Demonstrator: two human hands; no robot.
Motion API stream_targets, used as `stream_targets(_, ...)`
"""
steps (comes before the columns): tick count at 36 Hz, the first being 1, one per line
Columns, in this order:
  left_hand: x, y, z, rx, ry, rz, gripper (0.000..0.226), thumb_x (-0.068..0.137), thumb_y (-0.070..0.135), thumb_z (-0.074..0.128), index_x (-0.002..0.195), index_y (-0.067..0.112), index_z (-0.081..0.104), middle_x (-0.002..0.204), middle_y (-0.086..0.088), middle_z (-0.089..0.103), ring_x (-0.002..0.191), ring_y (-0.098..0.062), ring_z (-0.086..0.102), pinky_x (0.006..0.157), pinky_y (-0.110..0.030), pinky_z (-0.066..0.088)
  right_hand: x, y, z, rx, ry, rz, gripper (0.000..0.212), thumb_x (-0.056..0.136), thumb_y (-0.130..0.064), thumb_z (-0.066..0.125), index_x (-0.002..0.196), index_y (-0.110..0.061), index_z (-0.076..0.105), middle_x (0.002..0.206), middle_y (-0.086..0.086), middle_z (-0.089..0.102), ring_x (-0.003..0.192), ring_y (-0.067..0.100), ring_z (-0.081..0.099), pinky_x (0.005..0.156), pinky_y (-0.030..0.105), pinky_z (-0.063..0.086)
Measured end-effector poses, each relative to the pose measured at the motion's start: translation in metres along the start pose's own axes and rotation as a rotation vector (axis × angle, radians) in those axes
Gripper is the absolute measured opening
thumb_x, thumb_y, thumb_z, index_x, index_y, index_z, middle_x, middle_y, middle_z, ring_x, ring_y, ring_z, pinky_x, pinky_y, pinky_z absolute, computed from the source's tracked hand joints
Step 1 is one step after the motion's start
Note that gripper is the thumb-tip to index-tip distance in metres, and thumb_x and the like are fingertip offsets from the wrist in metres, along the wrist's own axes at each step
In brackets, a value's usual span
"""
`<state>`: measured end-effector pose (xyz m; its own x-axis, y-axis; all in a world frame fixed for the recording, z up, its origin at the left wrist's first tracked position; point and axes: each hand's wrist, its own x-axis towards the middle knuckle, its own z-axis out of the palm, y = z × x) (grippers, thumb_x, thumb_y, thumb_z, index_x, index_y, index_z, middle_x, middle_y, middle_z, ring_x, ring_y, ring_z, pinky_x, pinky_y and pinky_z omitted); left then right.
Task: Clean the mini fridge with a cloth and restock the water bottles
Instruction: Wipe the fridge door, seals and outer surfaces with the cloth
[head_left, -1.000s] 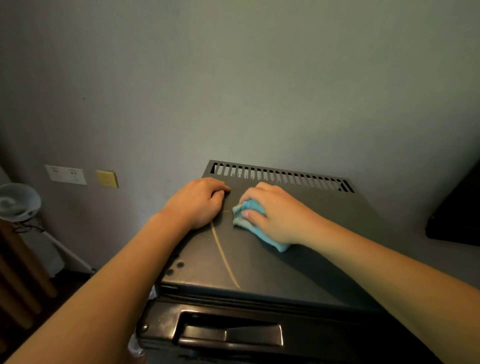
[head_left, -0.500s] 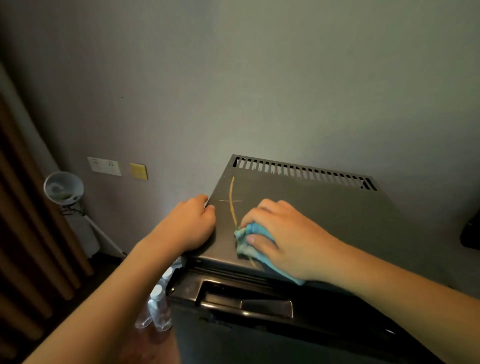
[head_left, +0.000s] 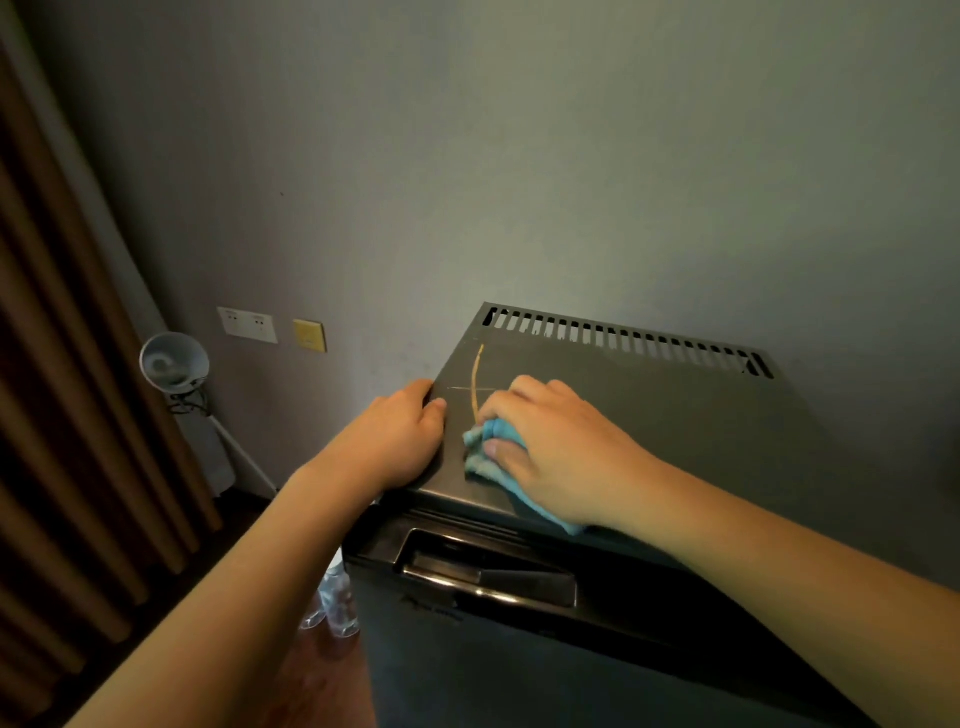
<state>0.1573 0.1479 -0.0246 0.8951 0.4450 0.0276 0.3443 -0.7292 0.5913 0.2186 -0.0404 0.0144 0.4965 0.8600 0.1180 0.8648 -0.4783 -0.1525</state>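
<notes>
The right hand (head_left: 561, 457) clutches the cloth (head_left: 485, 454), the left hand (head_left: 400, 441) curls its fingers over the mini fridge (head_left: 675, 415) edge — too light a pass could smear the yellow streak (head_left: 474, 379) just beyond the right fingertips.

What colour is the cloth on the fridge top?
Light blue; the cloth shows best in the head view, under the right hand.

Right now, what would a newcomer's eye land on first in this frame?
The right grip, a bare hand, presses a bunched blue cloth onto the dark top of the mini fridge, at the near end of a curved yellowish streak. The left grip holds the top's left edge beside it. Clear water bottles stand on the floor left of the fridge, partly hidden by the forearm.
</notes>
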Motion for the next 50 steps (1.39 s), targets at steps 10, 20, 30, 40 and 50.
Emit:
stream_targets(10, 0.001, -0.010, -0.004, -0.191, -0.034, 0.051, 0.047, 0.106, 0.037, 0.046, 0.153, 0.039, 0.040, 0.154, -0.001, 0.048, 0.137, -0.020, 0.048, 0.108, -0.031, 0.037, 0.010, 0.007, 0.001, 0.046, -0.018, -0.024, 0.021, 0.102, -0.044, 0.049, 0.121, -0.037, 0.051, 0.118, -0.012, 0.046, 0.111, 0.016, 0.044, 0.098, 0.042, 0.043)
stream_targets(20, 0.010, -0.017, -0.002, -0.329, -0.093, 0.066, 0.045, 0.109, 0.030, 0.036, 0.153, 0.038, 0.038, 0.157, 0.002, 0.042, 0.136, -0.012, 0.043, 0.103, -0.023, 0.033, 0.043, 0.006, 0.006, -0.030, 0.028, 0.096, 0.023, 0.103, -0.043, 0.046, 0.122, -0.032, 0.052, 0.118, -0.007, 0.046, 0.108, 0.020, 0.044, 0.093, 0.044, 0.045)
stream_targets(30, 0.011, -0.018, 0.000, -0.326, -0.103, 0.047, 0.049, 0.109, 0.033, 0.032, 0.158, 0.031, 0.030, 0.158, -0.001, 0.041, 0.143, -0.020, 0.040, 0.119, -0.038, 0.030, 0.094, 0.019, 0.010, -0.030, 0.060, 0.121, 0.024, 0.102, -0.041, 0.048, 0.122, -0.029, 0.055, 0.122, -0.003, 0.049, 0.116, 0.025, 0.045, 0.098, 0.047, 0.044)
stream_targets(40, 0.007, -0.016, 0.001, -0.276, -0.117, 0.050, 0.049, 0.109, 0.041, 0.030, 0.157, 0.031, 0.032, 0.156, -0.005, 0.044, 0.141, -0.024, 0.042, 0.119, -0.042, 0.030, 0.084, 0.019, 0.013, 0.019, 0.025, 0.028, 0.019, 0.100, -0.042, 0.051, 0.117, -0.034, 0.054, 0.116, -0.008, 0.048, 0.113, 0.019, 0.045, 0.095, 0.043, 0.044)
stream_targets(50, 0.006, -0.019, 0.002, -0.302, -0.126, 0.024, 0.039, 0.108, 0.041, 0.031, 0.142, 0.033, 0.048, 0.138, -0.001, 0.059, 0.124, -0.022, 0.054, 0.109, -0.042, 0.041, 0.152, 0.053, 0.011, -0.029, 0.038, 0.209, 0.033, 0.102, -0.040, 0.050, 0.129, -0.023, 0.054, 0.132, 0.004, 0.050, 0.121, 0.028, 0.049, 0.100, 0.044, 0.044)
